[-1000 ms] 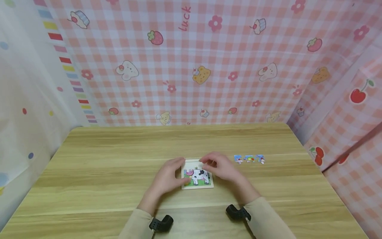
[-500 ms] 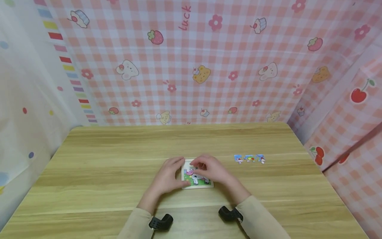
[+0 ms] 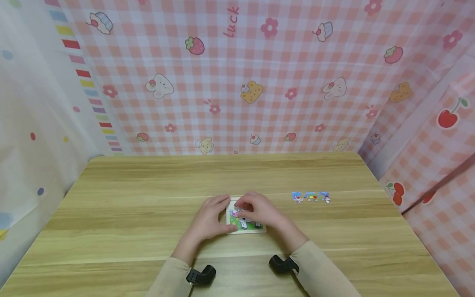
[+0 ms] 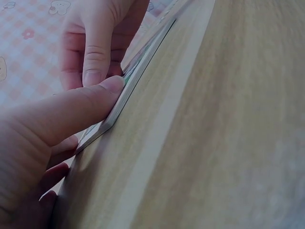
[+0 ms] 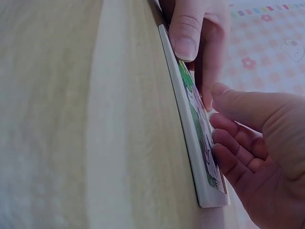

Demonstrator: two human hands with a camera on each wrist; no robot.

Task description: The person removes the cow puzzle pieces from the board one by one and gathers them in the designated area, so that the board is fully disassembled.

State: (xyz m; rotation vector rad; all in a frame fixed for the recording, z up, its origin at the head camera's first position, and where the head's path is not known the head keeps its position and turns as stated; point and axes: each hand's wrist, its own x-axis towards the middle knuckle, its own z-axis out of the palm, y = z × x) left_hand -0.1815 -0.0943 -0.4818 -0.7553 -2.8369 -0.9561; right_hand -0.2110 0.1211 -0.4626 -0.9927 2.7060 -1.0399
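Pale wood-grain counter point(image 3: 237, 264) spreads across the lower half of the head view. Nearest, at the bottom, come two beige sleeves point(image 3: 171, 281), each with a black wrist camera point(image 3: 202, 275) at its cuff. Just beyond, below the centre of the frame, the puzzle board point(image 3: 248, 232) lies flat, its sides roughly square to the frame. Its printed cow point(image 3: 244, 223) runs left to right, head toward the left, hooves toward the bottom; foreshortening hides which side of the board is longer. The person's left hand point(image 3: 210, 220) holds the board's left end, thumb on the near edge and fingers well apart from it at the far corner. Over the cow's front, the right hand point(image 3: 259, 210) has curled fingers with the thumb close by; whether they pinch a piece cannot be told. Farther right, three small blue puzzle pieces point(image 3: 311, 196) lie in a row. Pink checked cloth point(image 3: 230, 70) fills the top.
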